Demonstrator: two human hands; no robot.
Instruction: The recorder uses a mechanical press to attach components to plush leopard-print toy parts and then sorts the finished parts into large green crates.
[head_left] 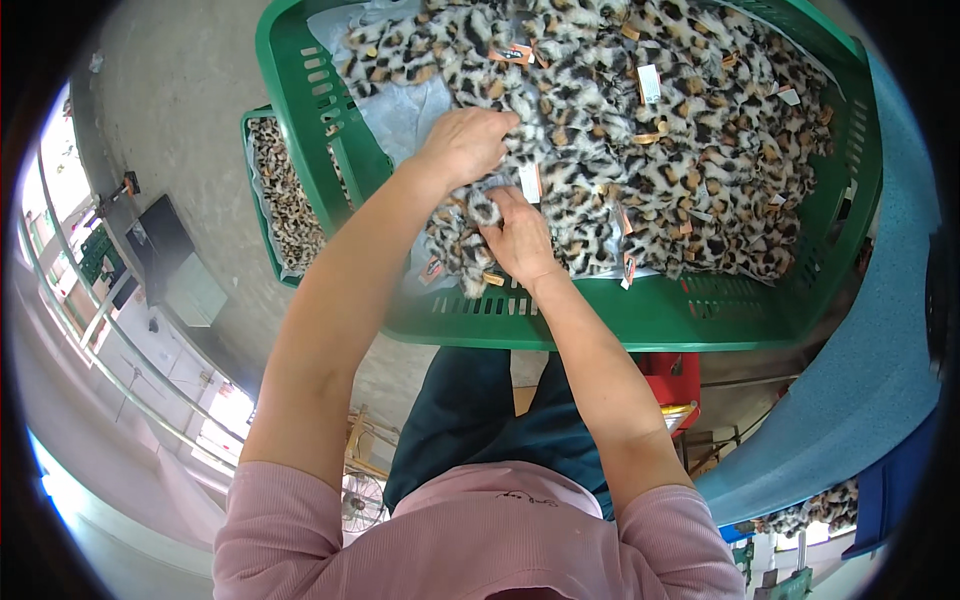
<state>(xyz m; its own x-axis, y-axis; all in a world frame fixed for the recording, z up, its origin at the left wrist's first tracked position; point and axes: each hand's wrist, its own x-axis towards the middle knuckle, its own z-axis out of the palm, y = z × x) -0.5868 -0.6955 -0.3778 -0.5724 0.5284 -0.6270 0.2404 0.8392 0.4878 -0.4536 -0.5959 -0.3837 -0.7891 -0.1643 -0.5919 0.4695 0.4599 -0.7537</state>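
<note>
Many furry leopard-print plush pieces (690,200), with paper tags and small tan patches, lie packed in a large green plastic basket (600,318). My left hand (468,145) is over the basket's left part, its fingers curled into the fur and their tips hidden. Just below and to its right, my right hand (520,235) grips a leopard-print plush piece (460,245) at the left end of the pile, thumb on one side. A white tag (530,183) stands out between the two hands. What exactly the left fingers hold is partly hidden by the fur.
Pale plastic lining (400,115) shows at the basket's left. Beyond that side, a smaller green basket (258,190) holds more spotted fur pieces. A blue curved surface (830,400) borders the right, and a red object (672,385) stands below the basket's front rim.
</note>
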